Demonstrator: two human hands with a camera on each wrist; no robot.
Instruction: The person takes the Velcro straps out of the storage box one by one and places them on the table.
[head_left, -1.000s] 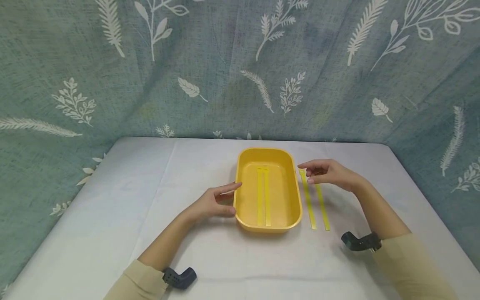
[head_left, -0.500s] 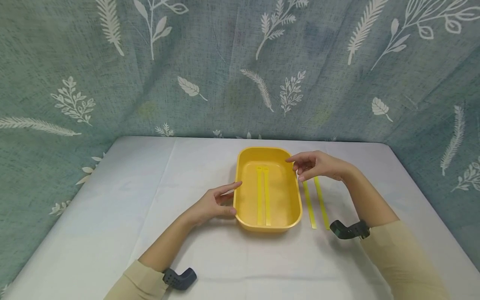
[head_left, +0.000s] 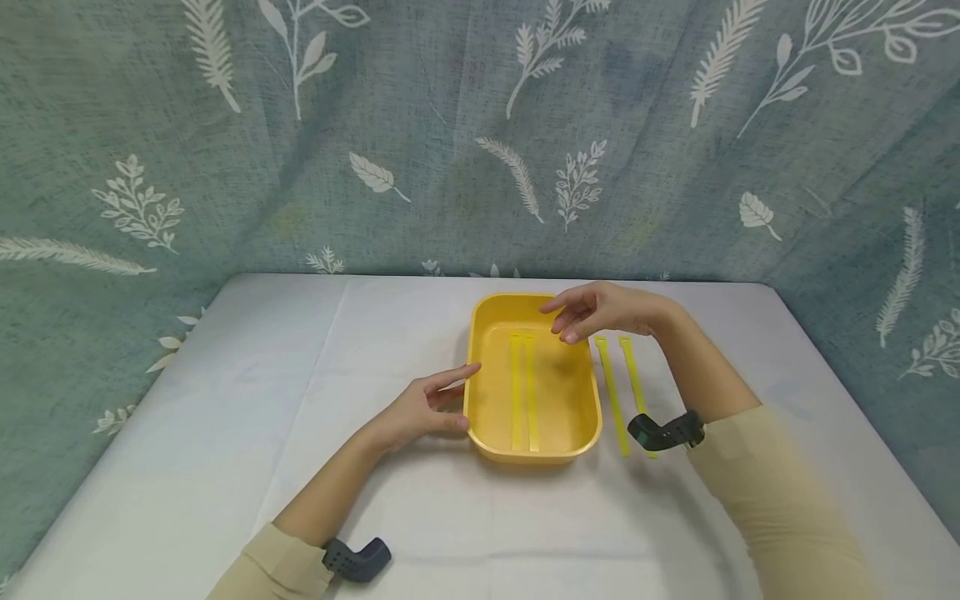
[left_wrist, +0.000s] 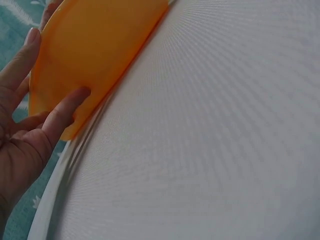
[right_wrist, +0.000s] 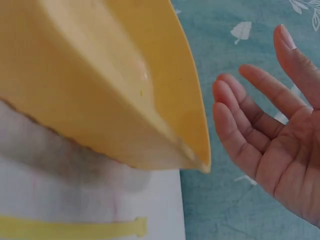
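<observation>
A yellow plastic tray point(head_left: 491, 454) with rounded corners stands in the middle of the table. In it two flat yellow strips point(head_left: 532, 400), each with a wider end, lie side by side. My left hand point(head_left: 416, 410) touches the tray's left side with fairly straight fingers, the index fingertip at the rim; the left wrist view shows these fingers point(left_wrist: 65, 112) against the wall. Over the tray's far right corner is my right hand point(head_left: 600, 308), fingers loosely bent. Nothing shows in that palm point(right_wrist: 295, 165) in the right wrist view.
Two more yellow strips point(head_left: 611, 392) lie on the white-covered table point(head_left: 420, 517) right of the tray, one partly hidden by the right wrist's camera point(head_left: 663, 432). A green leaf-patterned cloth point(head_left: 435, 108) hangs behind the table.
My right hand has moved left and away from me, from the loose strips to above the tray's far right corner. The left hand, the tray and the strips keep their places.
</observation>
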